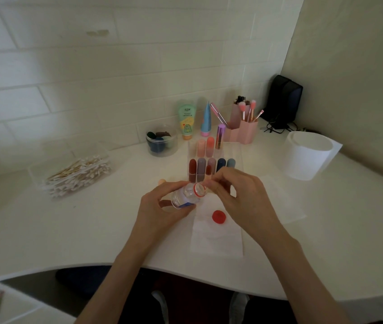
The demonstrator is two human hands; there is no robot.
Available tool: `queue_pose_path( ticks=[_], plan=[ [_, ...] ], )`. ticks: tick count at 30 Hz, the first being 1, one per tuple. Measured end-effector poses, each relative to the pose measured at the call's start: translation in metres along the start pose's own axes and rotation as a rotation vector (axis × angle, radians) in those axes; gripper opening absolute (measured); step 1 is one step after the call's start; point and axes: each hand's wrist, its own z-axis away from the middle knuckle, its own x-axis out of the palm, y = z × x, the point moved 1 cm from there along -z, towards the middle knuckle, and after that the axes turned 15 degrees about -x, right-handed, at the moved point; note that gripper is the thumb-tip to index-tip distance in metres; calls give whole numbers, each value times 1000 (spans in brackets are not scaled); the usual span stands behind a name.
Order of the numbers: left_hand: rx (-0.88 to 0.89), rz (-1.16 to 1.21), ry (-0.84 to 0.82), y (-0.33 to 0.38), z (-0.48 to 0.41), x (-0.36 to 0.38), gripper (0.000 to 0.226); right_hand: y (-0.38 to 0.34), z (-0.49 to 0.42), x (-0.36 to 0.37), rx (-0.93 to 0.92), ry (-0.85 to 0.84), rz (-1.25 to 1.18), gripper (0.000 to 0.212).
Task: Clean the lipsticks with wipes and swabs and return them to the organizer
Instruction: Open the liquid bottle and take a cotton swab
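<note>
Two of our bare hands met over the white table (69,230). Our left hand (162,206) had its fingers and thumb curled round a small clear bottle (189,195), uncapped and tilted so that its red-ringed mouth pointed toward the right hand (237,195). That hand's thumb and forefinger pinched a thin pale stick (206,183) right at the bottle's mouth, the other fingers loosely bent; what the stick was we could not tell. A red cap (219,217) lay just under the right hand's palm, on a white wipe (216,239) spread beneath both wrists. Just beyond the right hand's fingertips stood the clear organizer (234,148) with the lipsticks (192,166) upright in its slots. Well to the left of the left hand sat a clear box of swabs (76,174).
</note>
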Motion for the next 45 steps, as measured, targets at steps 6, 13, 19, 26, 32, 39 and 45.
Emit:
queue_pose_path(
  ticks=[6,13,19,26,32,39,45],
  plan=[
    [7,-24,15,-1,-2,1,50,-2,1,-1,-32,7,-5,43],
    [-3,-18,16,0,-1,1,49,-3,-1,-4,22,-15,-17,32],
    [-22,-25,26,-2,-3,3,49,-1,0,-5,-96,50,53,8],
    [-9,-28,28,-2,-2,3,49,-5,-3,-7,-75,17,-31,11],
    [-8,-47,43,-3,-3,3,49,-1,-2,-5,-99,-2,74,10],
    [-7,-57,36,-1,-1,3,49,-5,1,-6,-40,-17,37,10],
    [-9,-63,37,-1,-1,2,49,-8,3,-13,60,-32,-81,9]
  ],
)
